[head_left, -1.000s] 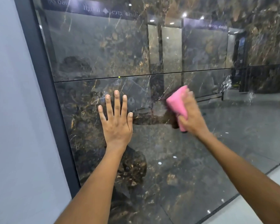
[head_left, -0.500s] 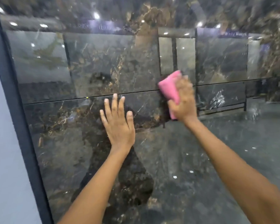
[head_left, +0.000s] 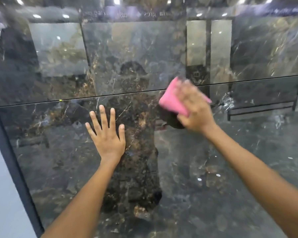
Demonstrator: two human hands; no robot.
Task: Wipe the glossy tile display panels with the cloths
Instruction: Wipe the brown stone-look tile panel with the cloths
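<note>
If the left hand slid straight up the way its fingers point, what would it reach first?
Probably the thin seam between the lower panel and upper panel. The left hand lies flat below it, with nothing between.

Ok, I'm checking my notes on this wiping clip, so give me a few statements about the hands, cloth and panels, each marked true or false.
1. The left hand lies flat on the lower panel, fingers spread. True.
2. The right hand holds a blue cloth. False: the cloth is pink.
3. The cloth sits at the seam between the panels. True.
4. Both hands hold cloths. False: the left hand holds nothing.
</note>
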